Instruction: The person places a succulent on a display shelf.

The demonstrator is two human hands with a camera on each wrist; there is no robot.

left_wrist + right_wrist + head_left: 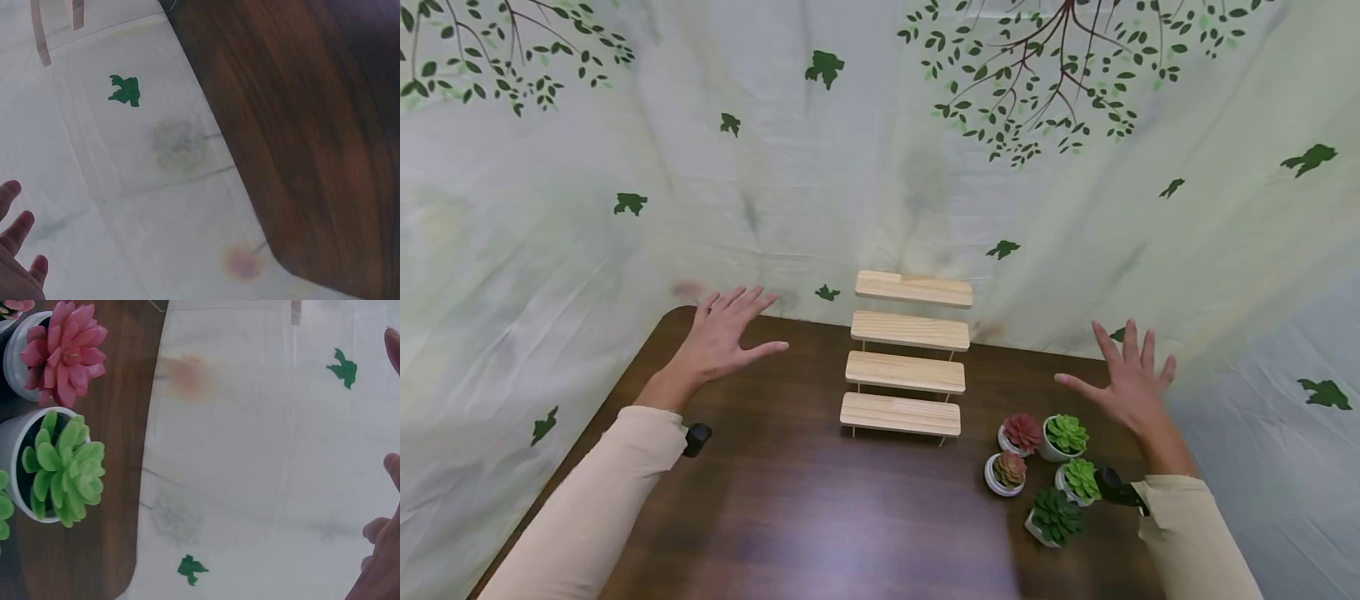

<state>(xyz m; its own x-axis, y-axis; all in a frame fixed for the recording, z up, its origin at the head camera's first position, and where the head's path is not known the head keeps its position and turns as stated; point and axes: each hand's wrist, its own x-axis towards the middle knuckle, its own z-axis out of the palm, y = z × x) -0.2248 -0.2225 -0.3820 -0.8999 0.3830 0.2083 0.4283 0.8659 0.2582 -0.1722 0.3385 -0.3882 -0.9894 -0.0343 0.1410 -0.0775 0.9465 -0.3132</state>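
Observation:
Fingers spread, my left hand (718, 337) hovers above the table's back left part and holds nothing. My right hand (1131, 387) is likewise spread and bare, raised over the back right side, beyond the potted succulents. The cluster has a red succulent (1022, 432), a bright green one (1066, 433), another light green one (1081, 481), a reddish-green one (1009, 470) and a dark green one (1056, 517), all in white pots. Between the hands stands a wooden tiered shelf (902, 414) with bare steps. The right wrist view shows the red succulent (65, 353) and a green succulent (65, 469) close up.
A dark brown wooden table (790, 500) lies under everything, with rounded back corners. Behind it and at both sides hangs a pale cloth (850, 183) printed with leaves and branches. The shelf stands near the table's back edge.

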